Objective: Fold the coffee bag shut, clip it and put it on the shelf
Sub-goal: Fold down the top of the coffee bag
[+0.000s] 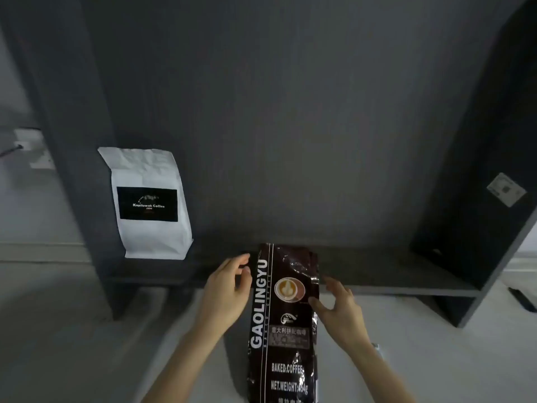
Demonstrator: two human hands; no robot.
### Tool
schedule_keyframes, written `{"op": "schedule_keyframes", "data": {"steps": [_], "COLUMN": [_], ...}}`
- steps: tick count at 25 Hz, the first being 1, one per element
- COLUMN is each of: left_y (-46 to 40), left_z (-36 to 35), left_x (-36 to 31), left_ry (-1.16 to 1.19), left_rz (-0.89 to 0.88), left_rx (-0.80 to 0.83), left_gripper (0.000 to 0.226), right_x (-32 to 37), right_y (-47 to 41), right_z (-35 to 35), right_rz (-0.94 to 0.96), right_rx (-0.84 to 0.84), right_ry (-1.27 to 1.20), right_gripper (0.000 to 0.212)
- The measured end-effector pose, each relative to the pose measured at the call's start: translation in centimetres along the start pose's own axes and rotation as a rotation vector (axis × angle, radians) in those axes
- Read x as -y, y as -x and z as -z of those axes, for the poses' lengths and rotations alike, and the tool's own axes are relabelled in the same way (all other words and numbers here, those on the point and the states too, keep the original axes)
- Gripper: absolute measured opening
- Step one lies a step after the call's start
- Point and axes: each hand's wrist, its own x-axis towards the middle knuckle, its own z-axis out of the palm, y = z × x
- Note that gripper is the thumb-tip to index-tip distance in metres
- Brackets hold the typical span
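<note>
A tall dark brown coffee bag (283,321) marked GAOLINGYU stands on the pale surface in front of the dark shelf unit (377,274). Its crinkled top reaches up to the shelf board. My left hand (226,292) is at the bag's upper left edge, fingers spread and touching or nearly touching it. At the upper right edge is my right hand (338,308), fingers apart, thumb close to the foil. Neither hand has closed around the bag. No clip shows in view.
A white coffee bag (151,205) with a black label stands at the shelf's left end. Dark side panels frame the shelf on both sides. A white wall socket (27,144) is at far left, a small dark object (521,299) at far right.
</note>
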Motion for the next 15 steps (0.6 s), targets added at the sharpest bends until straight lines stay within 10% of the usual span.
{"op": "schedule_keyframes", "data": {"steps": [15], "left_y": [3.7], "left_z": [-2.9], "left_x": [2.0], "left_ry": [0.149], "left_rz": [0.225], "left_rx": [0.176], "left_gripper": [0.038], "right_x": [-2.0], "right_y": [1.3], "right_z": [-2.0], "right_rz": [-0.115], "right_rx": [0.003], "right_ry": [-0.231], "right_gripper": [0.039]}}
